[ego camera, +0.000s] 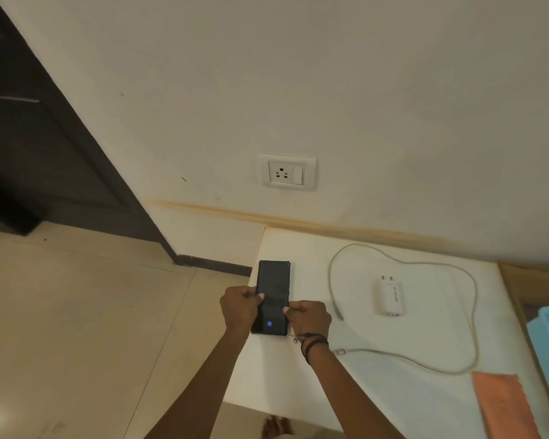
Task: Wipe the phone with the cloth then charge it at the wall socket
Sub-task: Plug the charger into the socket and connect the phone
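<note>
Both hands, left hand (240, 307) and right hand (308, 316), clasped around the black phone (273, 285) on the table (377, 391)

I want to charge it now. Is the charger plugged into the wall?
No. The charger lies on the table, and the wall socket is empty.

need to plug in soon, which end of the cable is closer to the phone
The end lying just right of the right hand, beside the phone. The other end lies nearer the table's front edge, by the wrist.
</note>
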